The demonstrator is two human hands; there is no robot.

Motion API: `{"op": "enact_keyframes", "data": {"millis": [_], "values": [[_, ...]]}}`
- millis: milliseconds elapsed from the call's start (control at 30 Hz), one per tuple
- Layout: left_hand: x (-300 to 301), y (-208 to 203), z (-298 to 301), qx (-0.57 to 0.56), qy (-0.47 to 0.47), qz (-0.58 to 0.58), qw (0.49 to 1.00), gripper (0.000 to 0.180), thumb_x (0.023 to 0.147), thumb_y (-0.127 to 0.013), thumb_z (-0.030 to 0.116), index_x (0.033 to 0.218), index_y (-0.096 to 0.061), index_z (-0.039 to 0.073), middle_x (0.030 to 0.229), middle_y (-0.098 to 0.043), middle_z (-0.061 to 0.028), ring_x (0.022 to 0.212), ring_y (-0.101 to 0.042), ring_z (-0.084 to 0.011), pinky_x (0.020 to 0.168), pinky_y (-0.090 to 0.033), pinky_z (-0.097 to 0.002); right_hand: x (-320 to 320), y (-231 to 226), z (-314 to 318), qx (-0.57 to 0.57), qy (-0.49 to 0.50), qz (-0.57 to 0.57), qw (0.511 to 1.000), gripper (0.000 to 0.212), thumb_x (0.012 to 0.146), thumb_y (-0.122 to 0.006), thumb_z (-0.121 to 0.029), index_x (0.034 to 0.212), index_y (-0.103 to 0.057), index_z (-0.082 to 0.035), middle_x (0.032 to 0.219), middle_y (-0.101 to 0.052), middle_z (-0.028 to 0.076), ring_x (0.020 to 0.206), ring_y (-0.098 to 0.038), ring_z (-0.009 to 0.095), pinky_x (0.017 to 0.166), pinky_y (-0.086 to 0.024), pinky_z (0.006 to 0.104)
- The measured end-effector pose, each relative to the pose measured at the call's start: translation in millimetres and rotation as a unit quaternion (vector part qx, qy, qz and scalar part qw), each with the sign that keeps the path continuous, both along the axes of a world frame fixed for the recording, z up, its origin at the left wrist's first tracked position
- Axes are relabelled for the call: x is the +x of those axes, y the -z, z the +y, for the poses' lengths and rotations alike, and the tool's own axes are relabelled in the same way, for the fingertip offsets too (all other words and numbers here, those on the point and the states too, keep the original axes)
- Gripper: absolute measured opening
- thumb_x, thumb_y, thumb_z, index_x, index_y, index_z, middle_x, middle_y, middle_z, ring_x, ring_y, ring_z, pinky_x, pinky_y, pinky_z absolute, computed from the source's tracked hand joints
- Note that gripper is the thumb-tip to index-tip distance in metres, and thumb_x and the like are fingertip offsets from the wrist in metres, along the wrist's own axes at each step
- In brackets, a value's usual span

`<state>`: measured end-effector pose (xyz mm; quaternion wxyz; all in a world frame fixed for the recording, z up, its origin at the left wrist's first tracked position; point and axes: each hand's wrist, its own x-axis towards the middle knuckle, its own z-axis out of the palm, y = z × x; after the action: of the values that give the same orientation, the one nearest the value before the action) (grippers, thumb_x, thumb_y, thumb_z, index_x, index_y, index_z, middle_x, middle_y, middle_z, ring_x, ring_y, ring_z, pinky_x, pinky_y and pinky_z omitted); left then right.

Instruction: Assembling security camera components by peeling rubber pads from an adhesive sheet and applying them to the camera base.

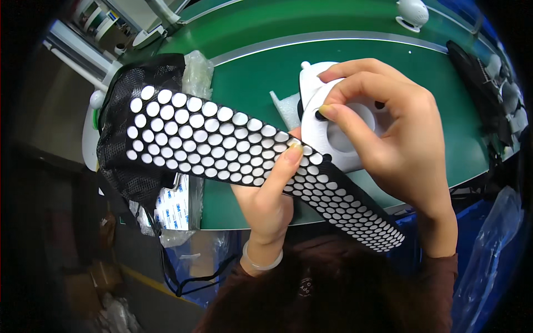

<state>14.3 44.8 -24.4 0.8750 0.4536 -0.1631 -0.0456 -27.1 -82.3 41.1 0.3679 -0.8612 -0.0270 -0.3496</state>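
Note:
My left hand holds a long black sheet covered with rows of round white pads, its thumb pressed on the sheet's middle. The sheet slants from upper left down to lower right. Behind it my left hand also supports a white round plastic part with a circular recess. My right hand rests on top of that white part, thumb and forefinger pinched at a small black pad near the part's left rim.
A green conveyor belt with a silver rail runs across the back. A black mesh bag sits at left beside clear plastic wrap. Another white round part stands far back. Black items pile at right. Blue bins lie below.

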Motion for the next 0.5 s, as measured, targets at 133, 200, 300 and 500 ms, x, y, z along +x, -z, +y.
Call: {"op": "enact_keyframes", "data": {"millis": [133, 200, 300, 500], "values": [[0.1, -3.3, -0.1, -0.059, 0.024, -0.014, 0.998, 0.03, 0.067, -0.057, -0.007, 0.095, -0.046, -0.01, 0.087, -0.056, -0.0145, 0.078, -0.056, -0.0177, 0.074, -0.044, -0.0259, -0.7, -1.2, 4.5, 0.013, 0.013, 0.015, 1.0, 0.003, 0.067, -0.057, 0.003, 0.067, -0.054, 0.004, 0.085, -0.058, 0.011, 0.073, -0.054, 0.013, 0.065, -0.042, 0.0217], [1.9, -2.8, 1.4, -0.054, 0.032, -0.014, 0.998, 0.028, 0.068, -0.057, -0.008, 0.094, -0.047, -0.01, 0.087, -0.056, -0.0151, 0.078, -0.056, -0.018, 0.073, -0.044, -0.026, 0.6, 0.3, 6.3, -0.007, 0.015, 0.007, 1.0, 0.003, 0.066, -0.057, 0.003, 0.067, -0.054, 0.004, 0.085, -0.058, 0.011, 0.073, -0.054, 0.013, 0.064, -0.042, 0.0217], [2.2, -3.9, 1.8, -0.06, 0.025, -0.015, 0.998, 0.026, 0.068, -0.057, -0.008, 0.093, -0.048, -0.01, 0.086, -0.057, -0.0143, 0.078, -0.056, -0.0174, 0.073, -0.044, -0.0255, 3.3, 2.7, 6.3, -0.049, 0.015, -0.015, 0.999, 0.004, 0.065, -0.057, 0.003, 0.066, -0.053, 0.004, 0.084, -0.058, 0.011, 0.073, -0.054, 0.013, 0.064, -0.042, 0.0217], [1.8, -3.6, 0.6, -0.033, 0.007, 0.001, 0.999, 0.024, 0.067, -0.057, -0.008, 0.089, -0.049, -0.008, 0.084, -0.057, -0.0122, 0.075, -0.056, -0.0153, 0.07, -0.044, -0.0237, 1.0, -0.8, 9.2, -0.042, 0.033, 0.0, 0.999, 0.006, 0.065, -0.058, 0.002, 0.068, -0.054, 0.002, 0.084, -0.057, 0.011, 0.074, -0.053, 0.012, 0.063, -0.041, 0.0214]]}}
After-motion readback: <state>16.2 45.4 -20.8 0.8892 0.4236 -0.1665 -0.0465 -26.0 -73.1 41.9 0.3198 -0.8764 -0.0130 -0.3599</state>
